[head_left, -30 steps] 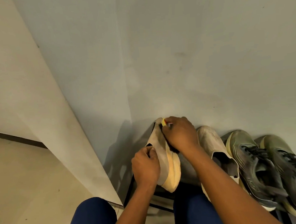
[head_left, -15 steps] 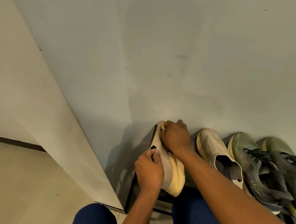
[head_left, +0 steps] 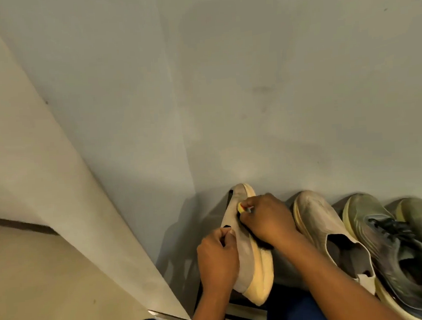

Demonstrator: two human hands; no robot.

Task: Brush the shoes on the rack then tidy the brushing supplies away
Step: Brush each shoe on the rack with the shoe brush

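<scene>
My left hand (head_left: 218, 261) pinches the collar of the beige slip-on shoe (head_left: 249, 252), tipped on its side on the rack (head_left: 243, 316); my right hand (head_left: 266, 222) clamps a yellow-tipped brush (head_left: 241, 207) against it. Brushing hard could twist the shoe loose or knock its neighbouring slip-on (head_left: 324, 229).

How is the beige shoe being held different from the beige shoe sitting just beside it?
The held shoe is tipped on its side, its pale yellow sole facing right; the resting shoe sits upright, opening up. The left hand grips the held shoe and the right hand works a brush on it; nothing touches the resting one. Both are beige slip-ons with yellowish soles.
</scene>
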